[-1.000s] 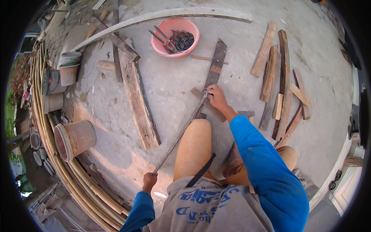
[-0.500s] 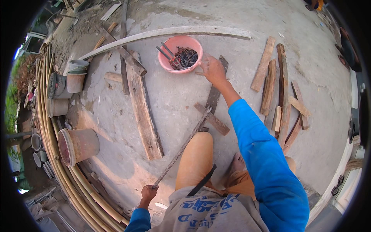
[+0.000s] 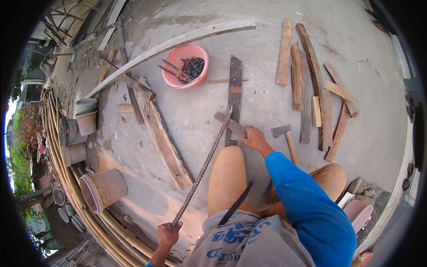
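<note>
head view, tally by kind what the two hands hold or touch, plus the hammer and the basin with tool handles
Ribbed metal rod, in the left hand: 1
Short board, at the right hand: 1
Hammer: 1
Pink basin: 1
Total: 4

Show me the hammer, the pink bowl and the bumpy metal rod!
Hammer (image 3: 292,146): head camera view, on its wooden handle.
Pink basin (image 3: 179,54): head camera view, on its inner wall.
Ribbed metal rod (image 3: 203,168): head camera view, about midway along it.

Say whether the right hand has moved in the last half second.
Yes: the right hand has moved away from the pink basin, back toward the person.
</note>
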`<state>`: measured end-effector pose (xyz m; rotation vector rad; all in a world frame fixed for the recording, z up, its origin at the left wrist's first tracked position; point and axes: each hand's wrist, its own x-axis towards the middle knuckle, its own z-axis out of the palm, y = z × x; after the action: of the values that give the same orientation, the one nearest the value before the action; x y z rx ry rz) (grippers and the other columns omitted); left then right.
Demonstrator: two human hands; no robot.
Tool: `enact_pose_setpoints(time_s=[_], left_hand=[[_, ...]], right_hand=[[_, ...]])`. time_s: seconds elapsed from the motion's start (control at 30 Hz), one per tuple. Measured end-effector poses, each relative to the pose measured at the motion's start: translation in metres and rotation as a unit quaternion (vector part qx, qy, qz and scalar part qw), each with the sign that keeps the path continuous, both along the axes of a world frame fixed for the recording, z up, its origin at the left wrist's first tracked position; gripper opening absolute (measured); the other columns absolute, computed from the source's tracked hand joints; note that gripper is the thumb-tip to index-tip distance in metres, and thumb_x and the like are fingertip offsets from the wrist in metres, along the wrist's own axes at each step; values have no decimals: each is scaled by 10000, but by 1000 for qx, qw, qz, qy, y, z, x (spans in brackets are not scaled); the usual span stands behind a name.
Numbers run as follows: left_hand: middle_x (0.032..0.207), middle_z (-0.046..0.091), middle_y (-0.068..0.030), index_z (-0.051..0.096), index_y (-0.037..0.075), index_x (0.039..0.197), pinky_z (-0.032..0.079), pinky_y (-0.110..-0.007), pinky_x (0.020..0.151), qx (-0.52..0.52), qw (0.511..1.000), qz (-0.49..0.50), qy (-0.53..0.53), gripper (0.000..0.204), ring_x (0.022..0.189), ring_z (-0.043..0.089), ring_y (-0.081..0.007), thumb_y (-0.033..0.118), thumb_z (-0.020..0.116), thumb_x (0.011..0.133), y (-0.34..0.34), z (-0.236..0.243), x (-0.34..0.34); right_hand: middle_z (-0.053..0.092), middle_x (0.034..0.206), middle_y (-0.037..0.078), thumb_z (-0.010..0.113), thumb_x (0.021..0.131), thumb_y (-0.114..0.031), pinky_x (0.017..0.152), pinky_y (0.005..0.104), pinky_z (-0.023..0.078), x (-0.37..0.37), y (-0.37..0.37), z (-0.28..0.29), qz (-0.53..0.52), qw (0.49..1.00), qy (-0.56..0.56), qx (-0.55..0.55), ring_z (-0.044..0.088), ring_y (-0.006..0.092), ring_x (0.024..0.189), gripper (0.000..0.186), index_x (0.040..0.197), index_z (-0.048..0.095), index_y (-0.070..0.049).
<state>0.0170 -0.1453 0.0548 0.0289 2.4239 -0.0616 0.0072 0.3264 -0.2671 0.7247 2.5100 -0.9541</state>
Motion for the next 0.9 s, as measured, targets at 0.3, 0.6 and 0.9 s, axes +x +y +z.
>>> enact_pose_setpoints(time_s=[0.3,0.6,0.9], left_hand=[[582,597,-187,623,-17,640,471,-478,566,-19,999,-32,18,581,548,593,-413,483,827,855,93,96,-99],[551,532,-117,694,-92,778,445,-405,553,-49,994,-100,-3,474,553,498,-153,337,732,977,225,183,-168],[580,541,-66,690,-79,782,439,-410,567,-201,961,-188,-21,454,578,509,-142,324,710,991,374,251,-232]], right_hand=[[734,1001,214,798,825,-565,892,493,549,-65,87,39,-25,994,100,36,713,390,1009,611,1044,718,0],[732,975,193,771,860,-536,864,499,547,-98,151,-1,38,981,173,82,712,386,971,526,1059,712,-52],[728,957,175,780,847,-510,849,499,551,-94,160,-14,40,975,209,70,712,376,949,490,1042,713,-65]])
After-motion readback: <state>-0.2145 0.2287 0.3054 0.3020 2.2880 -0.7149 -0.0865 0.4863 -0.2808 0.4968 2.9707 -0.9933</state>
